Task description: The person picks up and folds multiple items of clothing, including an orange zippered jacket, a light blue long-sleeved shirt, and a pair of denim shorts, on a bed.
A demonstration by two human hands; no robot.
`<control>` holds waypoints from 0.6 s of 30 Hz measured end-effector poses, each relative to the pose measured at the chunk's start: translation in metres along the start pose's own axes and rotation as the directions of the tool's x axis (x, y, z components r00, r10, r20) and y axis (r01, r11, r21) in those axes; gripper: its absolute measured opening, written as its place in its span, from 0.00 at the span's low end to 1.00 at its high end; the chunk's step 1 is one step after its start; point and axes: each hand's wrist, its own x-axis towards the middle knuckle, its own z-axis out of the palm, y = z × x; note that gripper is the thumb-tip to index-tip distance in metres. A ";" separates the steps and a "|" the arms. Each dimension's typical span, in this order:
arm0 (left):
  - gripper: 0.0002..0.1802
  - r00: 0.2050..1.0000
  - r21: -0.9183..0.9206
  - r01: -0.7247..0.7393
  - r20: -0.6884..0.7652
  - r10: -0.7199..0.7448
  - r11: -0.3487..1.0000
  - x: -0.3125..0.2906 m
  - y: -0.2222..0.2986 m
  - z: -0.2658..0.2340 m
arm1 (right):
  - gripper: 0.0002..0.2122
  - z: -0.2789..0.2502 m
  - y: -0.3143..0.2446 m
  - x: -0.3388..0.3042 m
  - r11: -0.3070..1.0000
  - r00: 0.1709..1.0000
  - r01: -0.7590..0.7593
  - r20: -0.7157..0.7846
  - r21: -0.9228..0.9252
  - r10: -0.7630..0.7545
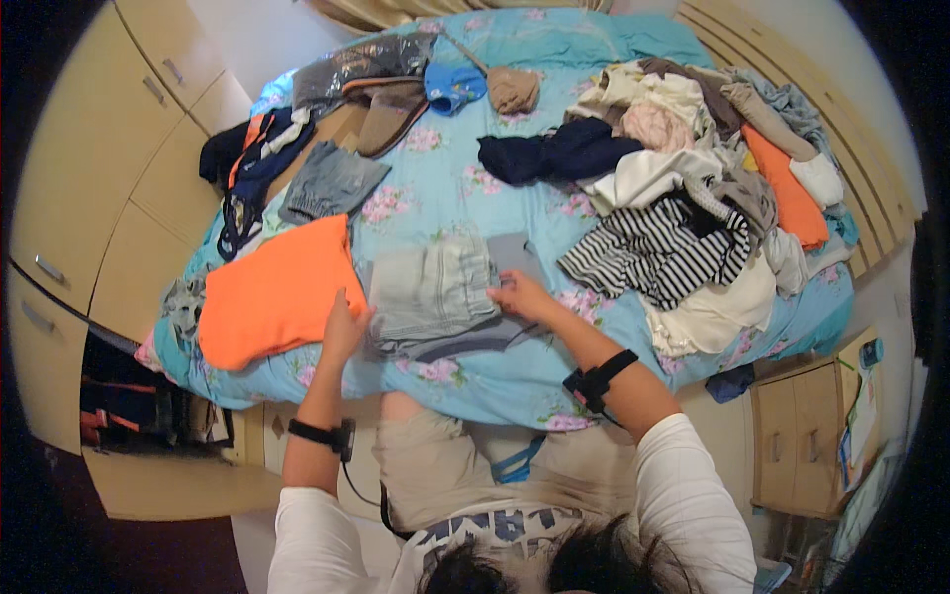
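Folded light-blue denim trousers or shorts lie before me on the bed, elastic waistband toward the right. Under and beside them lies a grey garment. My right hand pinches the denim garment at its waistband. Between the denim and a folded bright orange garment, my left hand rests with thumb and fingers apart, close to the orange garment's right edge. Each wrist wears a black band.
A heap of mixed clothes, with a black-and-white striped top and a navy garment, covers the bed's right side. Folded grey clothing, brown slippers and a clear plastic bag lie far left. A bedside cabinet stands right.
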 end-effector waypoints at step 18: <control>0.32 0.817 0.490 -0.542 0.115 0.565 0.683 0.053 0.001 0.093 | 0.11 -0.261 -0.135 -0.143 0.996 0.919 -0.036 -0.394 -0.087 -0.001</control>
